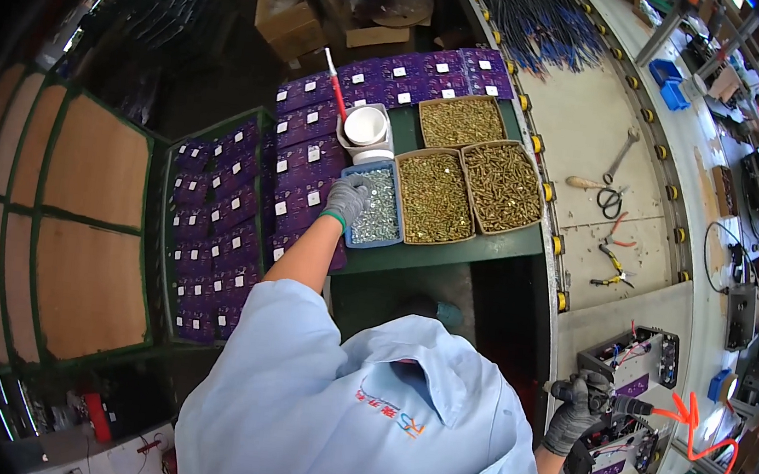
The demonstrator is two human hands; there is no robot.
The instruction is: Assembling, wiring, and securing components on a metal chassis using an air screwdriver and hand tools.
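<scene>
My left hand [347, 198], in a grey glove, reaches over the left side of a blue tray [366, 242] filled with small silver metal parts [377, 209]. Its fingers are drawn together at the parts; what they pinch is too small to make out. Far to the right, my gloved right hand [574, 415] is wrapped round a dark power screwdriver [607, 402] with an orange coiled line [700, 447] trailing from it. The tool is over two open metal housings, one housing [631, 356] beyond it and another housing [612, 460] nearer, both with wires inside.
Three cartons of brass-coloured fasteners, including a front carton [439, 197], stand right of the tray. Purple boards [300, 159] cover the bench's left part. White cups [366, 126] and a red-handled tool [334, 82] are behind the tray. A wrench [622, 156] and pliers [617, 269] lie along the roller line.
</scene>
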